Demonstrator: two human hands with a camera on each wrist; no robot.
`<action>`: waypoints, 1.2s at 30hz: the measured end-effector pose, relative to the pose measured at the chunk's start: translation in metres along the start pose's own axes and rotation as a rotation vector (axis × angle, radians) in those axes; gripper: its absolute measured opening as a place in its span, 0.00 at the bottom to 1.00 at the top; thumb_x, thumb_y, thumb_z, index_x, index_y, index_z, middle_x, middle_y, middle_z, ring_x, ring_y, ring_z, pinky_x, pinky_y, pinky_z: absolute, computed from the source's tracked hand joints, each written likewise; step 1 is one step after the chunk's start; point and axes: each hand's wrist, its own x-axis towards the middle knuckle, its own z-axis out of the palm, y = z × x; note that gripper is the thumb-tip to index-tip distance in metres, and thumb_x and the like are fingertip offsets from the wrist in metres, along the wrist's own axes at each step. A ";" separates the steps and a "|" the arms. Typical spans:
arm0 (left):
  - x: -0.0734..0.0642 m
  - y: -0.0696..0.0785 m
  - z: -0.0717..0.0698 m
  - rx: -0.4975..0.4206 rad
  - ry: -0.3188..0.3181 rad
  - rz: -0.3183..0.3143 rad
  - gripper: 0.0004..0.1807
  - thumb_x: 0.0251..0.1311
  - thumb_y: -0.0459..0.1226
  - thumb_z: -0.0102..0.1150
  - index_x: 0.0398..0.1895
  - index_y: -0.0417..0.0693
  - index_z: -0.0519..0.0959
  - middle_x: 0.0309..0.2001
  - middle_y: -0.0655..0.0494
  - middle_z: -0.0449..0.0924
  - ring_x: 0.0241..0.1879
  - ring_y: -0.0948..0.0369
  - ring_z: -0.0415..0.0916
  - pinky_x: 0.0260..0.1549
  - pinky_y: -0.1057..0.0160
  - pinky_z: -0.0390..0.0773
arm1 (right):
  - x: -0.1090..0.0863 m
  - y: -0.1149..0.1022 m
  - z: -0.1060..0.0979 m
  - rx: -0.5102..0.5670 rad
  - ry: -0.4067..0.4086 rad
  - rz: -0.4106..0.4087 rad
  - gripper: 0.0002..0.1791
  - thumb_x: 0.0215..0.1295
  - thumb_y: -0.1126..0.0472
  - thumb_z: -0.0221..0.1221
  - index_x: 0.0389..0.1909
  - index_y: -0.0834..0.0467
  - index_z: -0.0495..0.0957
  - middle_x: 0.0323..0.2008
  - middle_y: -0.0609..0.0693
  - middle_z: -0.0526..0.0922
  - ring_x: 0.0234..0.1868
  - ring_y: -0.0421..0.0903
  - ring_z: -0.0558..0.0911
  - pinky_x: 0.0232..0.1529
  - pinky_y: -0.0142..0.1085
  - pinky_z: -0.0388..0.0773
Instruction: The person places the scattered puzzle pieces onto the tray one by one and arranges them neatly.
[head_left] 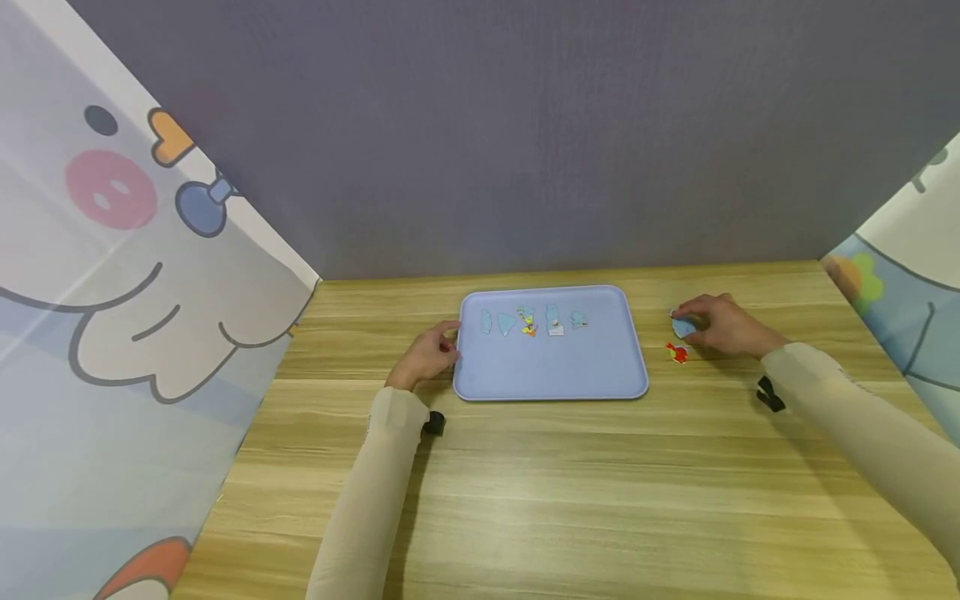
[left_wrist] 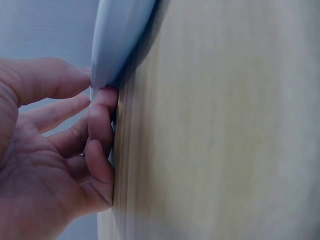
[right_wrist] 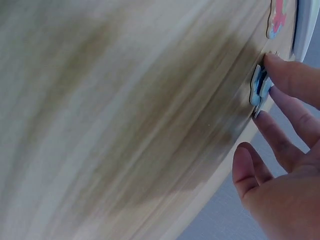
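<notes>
My left hand pinches the left rim of a light blue tray. In the left wrist view, the thumb is on one side of the tray rim and curled fingers are at its underside. Right of the tray, my right hand holds a light blue puzzle piece between thumb and fingers, low over the wooden table. The right wrist view shows this puzzle piece partly hidden by the thumb; there seems to be more than one layer. Just in front lies a red and yellow puzzle piece.
Several puzzle pieces lie in a row along the tray's back half, among them a triangular one and a tall one. A grey wall stands behind the wooden table. Printed curtains flank it.
</notes>
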 end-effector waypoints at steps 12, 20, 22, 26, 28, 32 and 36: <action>0.000 0.000 0.000 -0.003 0.003 -0.004 0.31 0.57 0.30 0.58 0.66 0.42 0.65 0.36 0.46 0.77 0.36 0.54 0.74 0.38 0.58 0.75 | 0.004 -0.015 -0.005 0.050 0.067 0.066 0.24 0.48 0.66 0.71 0.49 0.67 0.79 0.53 0.66 0.74 0.51 0.61 0.64 0.47 0.50 0.59; 0.000 0.000 -0.001 0.006 0.003 0.006 0.31 0.58 0.30 0.59 0.67 0.42 0.65 0.36 0.47 0.77 0.36 0.54 0.74 0.37 0.58 0.75 | 0.009 -0.029 0.000 0.058 0.100 -0.008 0.23 0.49 0.67 0.71 0.48 0.67 0.80 0.51 0.64 0.77 0.50 0.60 0.66 0.47 0.50 0.59; 0.000 0.000 -0.001 0.006 0.003 0.005 0.31 0.58 0.30 0.59 0.66 0.42 0.65 0.36 0.47 0.77 0.36 0.54 0.74 0.37 0.58 0.75 | 0.011 -0.031 0.002 0.065 0.111 -0.022 0.21 0.49 0.67 0.70 0.47 0.66 0.80 0.51 0.64 0.77 0.49 0.59 0.66 0.47 0.50 0.59; 0.000 -0.001 -0.001 0.003 0.004 0.007 0.31 0.57 0.30 0.59 0.67 0.42 0.65 0.36 0.47 0.77 0.36 0.54 0.74 0.37 0.58 0.75 | 0.017 -0.036 0.006 0.073 0.130 -0.081 0.20 0.49 0.67 0.71 0.45 0.65 0.81 0.48 0.62 0.79 0.49 0.58 0.68 0.47 0.48 0.59; 0.000 -0.001 -0.001 0.002 0.004 0.007 0.31 0.57 0.30 0.59 0.67 0.42 0.65 0.36 0.47 0.77 0.36 0.54 0.74 0.37 0.58 0.75 | 0.020 -0.040 0.009 0.085 0.136 -0.096 0.20 0.48 0.67 0.71 0.45 0.64 0.82 0.47 0.61 0.80 0.48 0.57 0.69 0.47 0.47 0.59; 0.000 -0.002 0.000 0.003 0.007 0.012 0.31 0.57 0.30 0.59 0.67 0.42 0.65 0.36 0.47 0.77 0.36 0.55 0.74 0.36 0.59 0.75 | 0.028 -0.048 0.013 0.081 0.139 -0.119 0.19 0.46 0.66 0.72 0.43 0.63 0.83 0.46 0.59 0.81 0.48 0.56 0.72 0.49 0.46 0.58; 0.000 -0.001 0.000 0.004 0.008 0.008 0.31 0.57 0.30 0.59 0.66 0.42 0.65 0.35 0.47 0.77 0.36 0.55 0.74 0.36 0.59 0.75 | 0.038 -0.052 0.019 0.081 0.141 -0.149 0.18 0.46 0.66 0.72 0.41 0.63 0.83 0.45 0.59 0.81 0.46 0.56 0.74 0.49 0.46 0.57</action>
